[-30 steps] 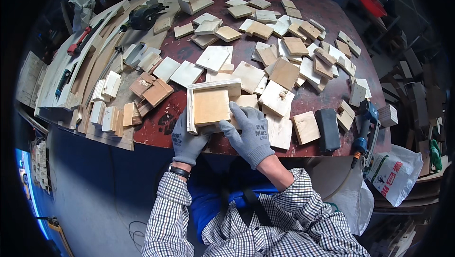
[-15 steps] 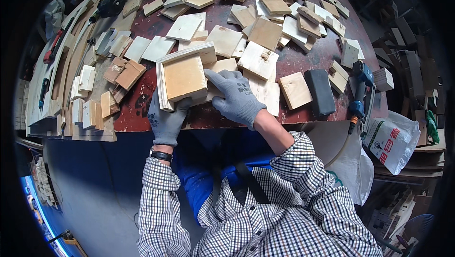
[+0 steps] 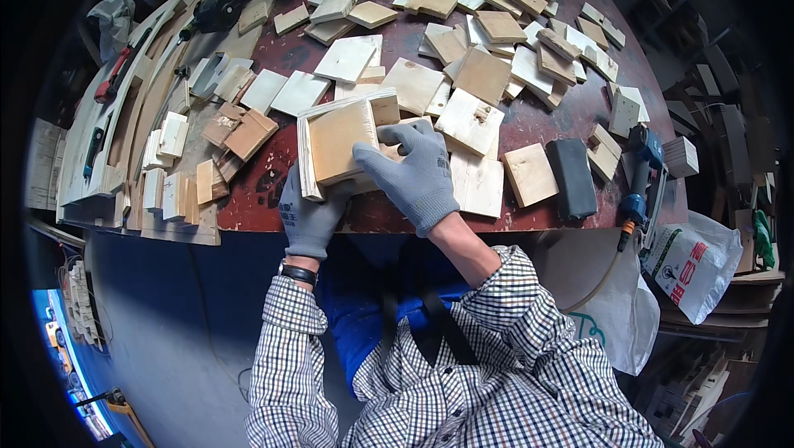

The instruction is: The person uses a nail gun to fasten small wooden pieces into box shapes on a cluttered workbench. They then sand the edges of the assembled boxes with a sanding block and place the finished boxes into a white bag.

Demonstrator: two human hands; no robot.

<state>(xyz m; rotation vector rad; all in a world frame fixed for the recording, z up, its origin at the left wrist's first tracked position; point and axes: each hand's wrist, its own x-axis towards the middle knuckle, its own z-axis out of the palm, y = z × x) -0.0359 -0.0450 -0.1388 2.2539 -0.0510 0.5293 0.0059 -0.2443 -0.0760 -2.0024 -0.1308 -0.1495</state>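
A small box-like assembly of wood boards [image 3: 341, 140], with plywood edges along its left and far sides, is held just over the table's near edge. My left hand [image 3: 313, 215], in a grey knit glove, grips it from below, its fingers partly hidden beneath the wood. At its right side is my right hand [image 3: 413, 171], gloved the same way. The right thumb presses on the near board's edge, while the other fingers curl around the far right part; their tips are partly hidden. Several loose wood squares [image 3: 469, 121] lie just beyond my hands.
The dark red table [image 3: 529, 121] bears many scattered wood pieces. To the right sit a dark grey block [image 3: 571, 178] and a blue-and-black air nailer [image 3: 643, 169] with a hose. Long boards [image 3: 132, 130] and stacked small blocks [image 3: 174, 134] line the left. A white sack [image 3: 693, 262] hangs at right.
My right hand has shifted from an extended index finger at the assembly's right edge to a thumb-and-fingers grip there. The whole view has moved slightly; my left hand keeps its hold.
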